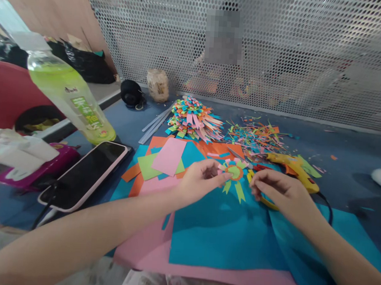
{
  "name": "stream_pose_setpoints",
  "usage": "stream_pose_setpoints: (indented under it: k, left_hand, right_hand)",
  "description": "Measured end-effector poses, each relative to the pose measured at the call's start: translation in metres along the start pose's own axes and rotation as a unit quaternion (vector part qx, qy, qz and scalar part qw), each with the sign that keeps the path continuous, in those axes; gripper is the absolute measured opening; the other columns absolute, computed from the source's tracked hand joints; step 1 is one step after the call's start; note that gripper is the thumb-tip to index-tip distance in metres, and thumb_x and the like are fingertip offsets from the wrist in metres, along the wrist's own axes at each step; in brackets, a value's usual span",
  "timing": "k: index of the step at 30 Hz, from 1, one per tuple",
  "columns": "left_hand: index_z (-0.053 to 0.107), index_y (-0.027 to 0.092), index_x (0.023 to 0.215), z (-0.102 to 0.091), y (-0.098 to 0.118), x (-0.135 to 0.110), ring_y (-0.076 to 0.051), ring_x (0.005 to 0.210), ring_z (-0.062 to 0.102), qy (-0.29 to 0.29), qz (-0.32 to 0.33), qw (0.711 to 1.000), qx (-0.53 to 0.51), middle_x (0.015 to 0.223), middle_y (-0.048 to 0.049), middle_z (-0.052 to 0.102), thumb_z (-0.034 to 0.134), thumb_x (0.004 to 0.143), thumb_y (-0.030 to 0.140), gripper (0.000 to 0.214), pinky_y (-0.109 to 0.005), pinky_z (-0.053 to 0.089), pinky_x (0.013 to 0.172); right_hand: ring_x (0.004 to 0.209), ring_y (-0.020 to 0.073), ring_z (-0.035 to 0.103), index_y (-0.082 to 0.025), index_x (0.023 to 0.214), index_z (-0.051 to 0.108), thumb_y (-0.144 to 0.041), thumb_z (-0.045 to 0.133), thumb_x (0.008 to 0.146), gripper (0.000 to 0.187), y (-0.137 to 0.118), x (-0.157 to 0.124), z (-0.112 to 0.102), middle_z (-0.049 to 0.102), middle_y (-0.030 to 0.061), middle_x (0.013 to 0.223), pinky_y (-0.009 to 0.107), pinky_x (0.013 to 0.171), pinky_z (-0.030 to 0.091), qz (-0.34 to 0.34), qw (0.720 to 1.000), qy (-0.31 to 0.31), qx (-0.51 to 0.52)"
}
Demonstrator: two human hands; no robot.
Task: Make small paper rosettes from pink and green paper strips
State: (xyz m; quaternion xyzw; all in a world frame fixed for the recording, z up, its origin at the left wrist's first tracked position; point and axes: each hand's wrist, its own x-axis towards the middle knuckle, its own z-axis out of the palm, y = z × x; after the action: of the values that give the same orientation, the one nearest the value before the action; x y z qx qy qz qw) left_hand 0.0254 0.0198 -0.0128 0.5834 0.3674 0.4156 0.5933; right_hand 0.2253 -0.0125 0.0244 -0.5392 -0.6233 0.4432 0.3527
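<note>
My left hand (pixel 204 177) pinches the edge of a paper rosette (pixel 234 172) between thumb and fingers. The rosette has a green centre, an orange ring, short strips around it and two notched green tails hanging down. To its right, my right hand (pixel 273 188) is curled with the fingertips together; what they hold, if anything, cannot be made out. Scissors with red and yellow handles (pixel 268 203) lie partly hidden under that hand. Just behind it rests a yellow hot glue gun (pixel 297 170). Blue paper sheets (pixel 223 235) lie beneath both hands.
Finished rosettes (pixel 193 119) are heaped at the back beside a pile of paper scraps (pixel 257 137). Glue sticks (pixel 156 122) lie left of them. On the left stand a drink bottle (pixel 74 92) and a phone (pixel 85 174) with a cable. A perforated metal screen (pixel 280 49) rises behind.
</note>
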Motion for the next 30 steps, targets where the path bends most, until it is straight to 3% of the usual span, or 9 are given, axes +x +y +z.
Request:
stream_pose_setpoints:
  k: [3, 6, 11, 13, 16, 20, 24, 27, 30]
  left_hand:
    - [0.048, 0.017, 0.068, 0.000, -0.001, 0.000, -0.007, 0.052, 0.050, -0.005, 0.005, 1.000, -0.011, 0.057, 0.0045, 0.052, 0.065, 0.070, 0.044, 0.032, -0.020, 0.036, 0.049]
    - [0.049, 0.016, 0.068, 0.000, 0.001, 0.001, -0.007, 0.051, 0.049, 0.008, 0.011, 1.000, -0.015, 0.056, 0.0046, 0.052, 0.065, 0.070, 0.046, 0.034, -0.020, 0.037, 0.051]
    - [0.049, 0.015, 0.069, -0.001, 0.004, 0.002, -0.007, 0.052, 0.050, 0.036, 0.002, 0.999, -0.006, 0.057, 0.0035, 0.053, 0.064, 0.070, 0.048, 0.036, -0.020, 0.039, 0.052]
    - [0.048, 0.015, 0.068, -0.001, 0.002, 0.002, -0.006, 0.052, 0.048, 0.026, 0.003, 1.000, -0.003, 0.057, 0.0041, 0.051, 0.064, 0.070, 0.048, 0.036, -0.019, 0.037, 0.051]
    - [0.048, 0.016, 0.068, -0.001, -0.002, 0.000, -0.005, 0.050, 0.042, 0.006, 0.020, 1.000, 0.020, 0.058, 0.0054, 0.048, 0.065, 0.070, 0.046, 0.035, -0.018, 0.032, 0.047]
    - [0.049, 0.015, 0.067, -0.002, -0.003, -0.003, -0.005, 0.053, 0.041, -0.030, 0.055, 0.995, 0.078, 0.060, 0.0049, 0.048, 0.068, 0.068, 0.044, 0.034, -0.018, 0.032, 0.049]
    - [0.052, 0.015, 0.068, -0.003, -0.002, -0.006, -0.007, 0.056, 0.044, -0.050, 0.053, 0.994, 0.087, 0.062, 0.0036, 0.051, 0.069, 0.067, 0.042, 0.032, -0.019, 0.034, 0.051]
    - [0.053, 0.015, 0.069, -0.004, -0.001, -0.006, -0.007, 0.057, 0.046, -0.059, 0.053, 0.993, 0.083, 0.064, 0.0026, 0.053, 0.068, 0.069, 0.040, 0.029, -0.019, 0.037, 0.053]
    - [0.054, 0.014, 0.069, -0.005, -0.001, -0.006, -0.007, 0.057, 0.046, -0.069, 0.058, 0.992, 0.091, 0.065, 0.0019, 0.055, 0.068, 0.069, 0.039, 0.028, -0.019, 0.037, 0.053]
  right_hand:
    - [0.055, 0.0126, 0.050, -0.020, 0.060, 0.050, -0.022, 0.047, 0.077, 0.017, 0.003, -0.001, -0.003, 0.049, -0.0014, 0.056, 0.027, 0.054, 0.039, -0.023, 0.994, -0.074, 0.077]
    - [0.053, 0.0136, 0.047, -0.020, 0.055, 0.045, -0.024, 0.047, 0.075, 0.021, 0.004, -0.006, -0.007, 0.042, -0.0017, 0.051, 0.028, 0.051, 0.035, -0.077, 0.971, -0.170, 0.152]
    - [0.056, 0.0145, 0.049, -0.020, 0.061, 0.047, -0.036, 0.047, 0.084, 0.028, -0.003, -0.020, -0.005, 0.046, 0.0002, 0.056, 0.029, 0.054, 0.038, -0.068, 0.924, -0.356, 0.124]
    - [0.054, 0.0124, 0.047, -0.020, 0.061, 0.046, -0.036, 0.044, 0.088, 0.031, -0.004, -0.022, -0.001, 0.046, -0.0006, 0.055, 0.027, 0.053, 0.038, -0.104, 0.930, -0.338, 0.102]
    - [0.053, 0.0105, 0.047, -0.020, 0.061, 0.047, -0.032, 0.046, 0.088, 0.030, -0.002, -0.020, 0.003, 0.047, -0.0021, 0.055, 0.024, 0.051, 0.039, -0.176, 0.961, -0.212, 0.031]
    - [0.064, 0.0119, 0.057, -0.023, 0.081, 0.057, -0.025, 0.057, 0.082, 0.002, 0.001, -0.013, 0.005, 0.060, -0.0008, 0.072, 0.023, 0.059, 0.048, -0.223, 0.966, -0.044, -0.123]
    - [0.074, 0.0134, 0.064, -0.028, 0.109, 0.056, -0.018, 0.054, 0.083, 0.028, 0.001, -0.013, 0.009, 0.066, 0.0007, 0.086, 0.023, 0.064, 0.052, -0.292, 0.927, -0.033, -0.235]
    - [0.084, 0.0133, 0.064, -0.031, 0.114, 0.055, -0.014, 0.053, 0.083, 0.035, 0.001, -0.014, 0.013, 0.066, 0.0007, 0.093, 0.022, 0.069, 0.053, -0.342, 0.893, -0.040, -0.289]
    - [0.088, 0.0131, 0.064, -0.030, 0.114, 0.055, -0.014, 0.053, 0.082, 0.036, 0.001, -0.013, 0.013, 0.067, -0.0002, 0.096, 0.022, 0.074, 0.053, -0.346, 0.888, -0.033, -0.302]
